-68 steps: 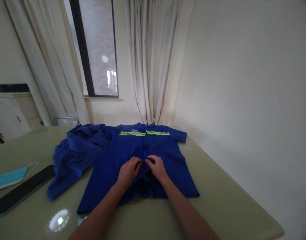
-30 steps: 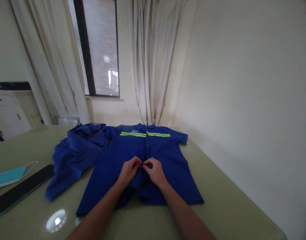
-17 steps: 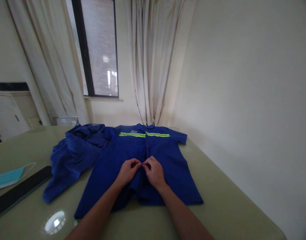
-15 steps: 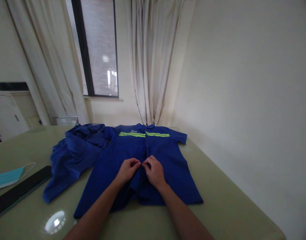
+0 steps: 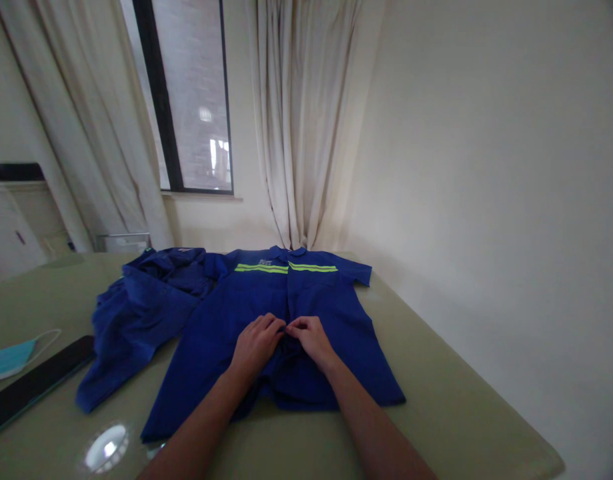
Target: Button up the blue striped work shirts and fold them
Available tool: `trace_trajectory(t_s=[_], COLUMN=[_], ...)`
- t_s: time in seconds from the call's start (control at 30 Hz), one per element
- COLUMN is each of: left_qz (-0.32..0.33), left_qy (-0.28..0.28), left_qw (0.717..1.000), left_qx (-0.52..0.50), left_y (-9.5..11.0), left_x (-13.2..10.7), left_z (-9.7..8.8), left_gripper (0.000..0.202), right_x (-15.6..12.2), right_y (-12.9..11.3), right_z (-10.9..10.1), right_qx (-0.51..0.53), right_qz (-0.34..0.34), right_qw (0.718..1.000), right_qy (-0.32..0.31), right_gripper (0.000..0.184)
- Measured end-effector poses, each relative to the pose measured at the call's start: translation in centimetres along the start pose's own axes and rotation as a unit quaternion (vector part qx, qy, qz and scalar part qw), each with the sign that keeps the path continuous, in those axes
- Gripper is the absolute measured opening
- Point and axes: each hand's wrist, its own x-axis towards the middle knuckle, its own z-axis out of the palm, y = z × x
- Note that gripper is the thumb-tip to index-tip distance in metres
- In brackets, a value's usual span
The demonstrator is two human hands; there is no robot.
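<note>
Here, the left hand (image 5: 255,344) and right hand (image 5: 312,337) are pinching the front opening of the blue shirt (image 5: 346,320), fingers closed on the cloth and fingertips meeting at its middle. The shirt is lying flat, collar toward the table's (image 5: 436,400) far right corner, beside a crumpled blue garment (image 5: 146,307).

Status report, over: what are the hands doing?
Left hand, right hand: pinching blue shirt at front opening. Shirt flat on table. Crumpled blue garment alongside, clear of hands.

Left hand (image 5: 256,343) and right hand (image 5: 312,337) — both bare (forearms (image 5: 206,427) too, unsleeved as far as visible).
</note>
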Motion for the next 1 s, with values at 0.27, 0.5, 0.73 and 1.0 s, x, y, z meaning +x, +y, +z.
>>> trace_trajectory(t_s=[0.27, 0.5, 0.73, 1.0], left_qz=[-0.088, -0.014, 0.009, -0.06], left_qy=[-0.02, -0.137, -0.199, -0.2], left_qw=[0.988, 0.958, 0.979, 0.958], left_qx=[-0.122, -0.253, -0.05, -0.195], left_y=[-0.7, 2.0, 2.8, 2.0], left_x=[0.1, -1.8, -6.2, -7.5], left_z=[-0.1, -6.3, -5.5, -6.1], left_gripper=[0.029, 0.029, 0.027, 0.026], right_x=[-0.2, -1.1, -1.5, -10.2], right_y=[-0.1, -1.8, -3.9, -3.5], right_z=[-1.0, -2.4, -3.7, -6.5], right_qx=[0.053, 0.325, 0.058, -0.285], right_qz=[-0.032, 0.047, -0.047, -0.178], right_qw=[0.998, 0.944, 0.996, 0.919], right_qy=[-0.025, -0.037, -0.049, -0.209], right_gripper=[0.028, 0.051, 0.028, 0.043])
